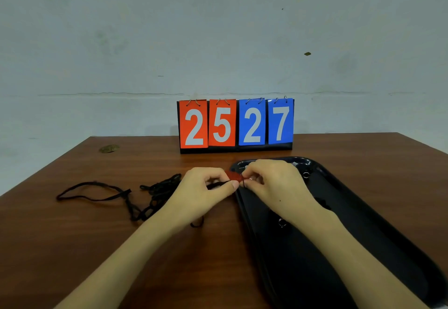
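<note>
A pale, stained wall backs a brown wooden surface [72,236]. At the far edge of the surface stands a flip scoreboard [236,124] with four cards, two red reading 25 and two blue reading 27.

Near the middle, the left hand [203,187] pinches the end of a black cord [215,184] between thumb and forefinger. The right hand [274,182] pinches one small red tag [235,176] just beside it, fingers curled tight. The tag is held above the surface, at the far left corner of a long black tray [339,236].

The work looks to be at its fiddly middle. Cord and tag meet, but I cannot tell whether the cord has passed through the tag yet, and no finished piece shows.

Two metal rings [306,175] lie in the tray. To the left sits a tangle of cords [155,194], too knotted to count, with one loop trailing out further left. One brass disc [109,148] is set in the far left of the surface.
</note>
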Demonstrator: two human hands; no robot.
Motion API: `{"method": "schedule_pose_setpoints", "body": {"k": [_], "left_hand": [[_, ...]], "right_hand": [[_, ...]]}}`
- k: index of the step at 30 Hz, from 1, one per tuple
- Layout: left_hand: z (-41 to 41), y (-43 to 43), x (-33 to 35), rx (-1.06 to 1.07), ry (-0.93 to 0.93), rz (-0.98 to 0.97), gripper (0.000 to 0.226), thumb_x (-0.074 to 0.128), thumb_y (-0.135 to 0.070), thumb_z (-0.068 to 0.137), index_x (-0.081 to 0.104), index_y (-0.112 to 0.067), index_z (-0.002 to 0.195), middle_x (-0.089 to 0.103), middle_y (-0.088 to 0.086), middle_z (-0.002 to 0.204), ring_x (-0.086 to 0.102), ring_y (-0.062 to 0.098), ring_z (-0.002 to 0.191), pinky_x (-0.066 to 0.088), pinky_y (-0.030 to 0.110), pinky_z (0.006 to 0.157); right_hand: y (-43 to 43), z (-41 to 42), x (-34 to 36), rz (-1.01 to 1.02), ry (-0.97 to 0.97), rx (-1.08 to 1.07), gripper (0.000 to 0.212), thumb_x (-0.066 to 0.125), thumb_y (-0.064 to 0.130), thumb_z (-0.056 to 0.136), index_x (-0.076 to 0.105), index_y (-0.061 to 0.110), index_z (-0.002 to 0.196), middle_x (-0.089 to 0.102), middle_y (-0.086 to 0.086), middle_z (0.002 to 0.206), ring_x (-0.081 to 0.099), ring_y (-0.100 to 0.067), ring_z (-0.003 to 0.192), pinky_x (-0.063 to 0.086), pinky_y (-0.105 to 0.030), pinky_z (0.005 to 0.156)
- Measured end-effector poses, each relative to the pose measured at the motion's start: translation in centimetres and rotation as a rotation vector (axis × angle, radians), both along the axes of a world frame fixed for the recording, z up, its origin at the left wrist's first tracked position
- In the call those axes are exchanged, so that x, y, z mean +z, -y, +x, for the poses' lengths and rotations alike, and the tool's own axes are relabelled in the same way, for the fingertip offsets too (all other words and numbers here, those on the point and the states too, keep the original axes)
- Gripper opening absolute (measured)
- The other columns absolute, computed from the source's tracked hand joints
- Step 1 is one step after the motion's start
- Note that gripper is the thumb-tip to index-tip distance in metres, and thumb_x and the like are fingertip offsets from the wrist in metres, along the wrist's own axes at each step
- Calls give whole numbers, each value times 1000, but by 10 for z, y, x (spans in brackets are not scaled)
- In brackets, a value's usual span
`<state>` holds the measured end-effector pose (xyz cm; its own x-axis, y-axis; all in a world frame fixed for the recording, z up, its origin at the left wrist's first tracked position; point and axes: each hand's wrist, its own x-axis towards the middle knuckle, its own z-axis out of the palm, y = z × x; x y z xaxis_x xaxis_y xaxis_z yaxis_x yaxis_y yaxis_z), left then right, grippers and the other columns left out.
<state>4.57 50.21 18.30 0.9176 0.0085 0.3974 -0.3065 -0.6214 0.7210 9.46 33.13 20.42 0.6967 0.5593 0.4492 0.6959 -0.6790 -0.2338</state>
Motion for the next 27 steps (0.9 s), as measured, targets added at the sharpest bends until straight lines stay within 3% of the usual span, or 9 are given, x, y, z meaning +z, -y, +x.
{"method": "schedule_pose_setpoints", "body": {"k": [3,5,8,11,14,17,22,24,27], "left_hand": [[0,-5,3,17,22,70,19,65,-36,81,68,-23,68,65,-4,68,60,8,68,50,24,66],[1,-9,6,-3,-6,44,26,66,-38,80,66,-22,61,63,-2,65,59,12,64,50,29,66],[2,-14,10,-80,-149,-32,36,62,-52,73,61,-23,52,59,0,58,56,17,59,47,24,62],[2,-17,10,-141,-296,-145,40,65,-58,74,61,-21,58,55,7,63,50,22,62,43,27,63],[0,-19,10,-215,-406,-344,34,63,-48,82,57,-18,68,49,7,57,42,17,46,36,25,47],[-1,-11,7,-270,-464,-452,39,42,-32,98,47,-11,66,35,-1,43,25,10,35,19,22,39],[0,5,-2,-210,-423,-526,38,39,-38,97,49,-10,73,44,3,52,24,9,34,17,20,38],[2,5,-3,-181,-358,-544,41,35,-41,97,53,-6,84,45,3,53,25,9,34,19,18,37],[3,6,-2,-127,-264,-415,33,38,-32,99,56,-4,94,47,4,53,28,9,34,24,18,35]], "right_hand": [[0,1,0,-90,-61,98,16,63,32,86,68,24,99,65,9,90,57,-4,83,50,-26,81],[-1,2,-2,-41,-207,174,14,69,28,82,70,21,94,65,9,85,58,-3,77,51,-19,74],[-3,0,-2,47,-497,288,10,72,19,79,70,17,89,67,8,80,61,2,70,49,-12,66],[-2,-2,1,122,-645,385,7,71,15,80,70,13,86,67,6,75,63,0,66,51,-15,67],[-1,-3,6,240,-702,454,6,70,10,79,69,15,82,68,4,71,64,-5,65,53,-18,69],[0,-5,11,402,-781,477,11,68,5,80,68,16,78,69,3,70,65,-7,65,54,-19,66],[4,0,15,795,-773,270,7,66,6,81,68,14,81,70,1,69,65,-9,64,56,-21,65],[5,5,14,849,-728,118,4,68,10,81,69,13,84,70,0,71,65,-8,65,55,-18,63],[3,12,9,874,-690,-46,8,68,13,82,68,11,90,70,-2,76,64,-7,65,55,-18,64]]}}
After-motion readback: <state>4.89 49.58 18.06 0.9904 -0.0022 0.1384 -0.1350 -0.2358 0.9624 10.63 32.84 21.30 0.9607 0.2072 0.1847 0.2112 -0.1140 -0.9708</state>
